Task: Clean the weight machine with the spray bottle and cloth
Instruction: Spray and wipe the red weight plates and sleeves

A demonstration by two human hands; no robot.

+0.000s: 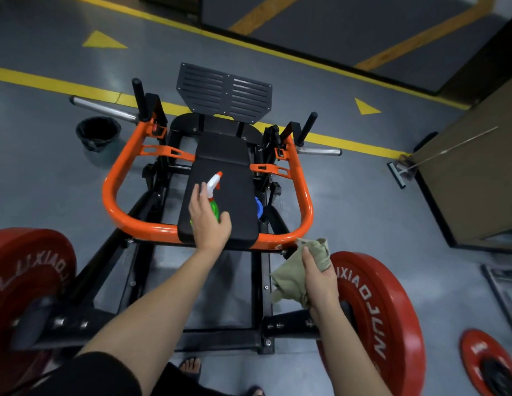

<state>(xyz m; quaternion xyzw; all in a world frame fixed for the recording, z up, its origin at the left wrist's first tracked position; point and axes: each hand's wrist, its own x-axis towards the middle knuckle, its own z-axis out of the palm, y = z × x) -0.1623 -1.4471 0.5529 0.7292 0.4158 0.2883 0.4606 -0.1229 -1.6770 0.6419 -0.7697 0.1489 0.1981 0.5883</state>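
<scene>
Head view: spray bottle (213, 186) axis runs along seat pad (239, 178) (nozzle (219, 174) pointing away)

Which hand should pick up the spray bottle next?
Probably the left hand: it is right over the spray bottle on the black pad, with its fingers open and free. The right hand is off to the side, already gripping the cloth.

One wide-angle camera rides on my head, facing forward and tilted steeply down. It looks from close above onto the weight machine (235, 167) right before me, with my feet (190, 365) at the bottom edge.
</scene>
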